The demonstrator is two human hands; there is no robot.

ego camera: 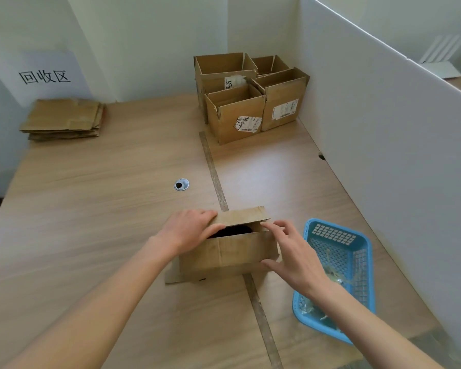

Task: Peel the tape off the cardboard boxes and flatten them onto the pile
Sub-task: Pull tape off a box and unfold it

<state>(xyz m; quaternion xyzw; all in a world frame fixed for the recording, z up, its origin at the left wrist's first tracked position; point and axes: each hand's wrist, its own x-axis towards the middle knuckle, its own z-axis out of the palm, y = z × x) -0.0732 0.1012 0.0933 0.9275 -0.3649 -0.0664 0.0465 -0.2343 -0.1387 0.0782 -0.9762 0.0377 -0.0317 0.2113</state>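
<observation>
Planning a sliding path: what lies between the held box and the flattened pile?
Head view: only bare tabletop between box and pile; the grommet sits off that line.

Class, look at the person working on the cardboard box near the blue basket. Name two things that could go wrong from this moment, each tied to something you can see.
1. The box is only half collapsed, and the left hand lies at its dark opening; pressing down may pinch those fingers.
2. The right hand works right beside the blue basket holding tape scraps; a careless elbow might knock it toward the table edge.
</observation>
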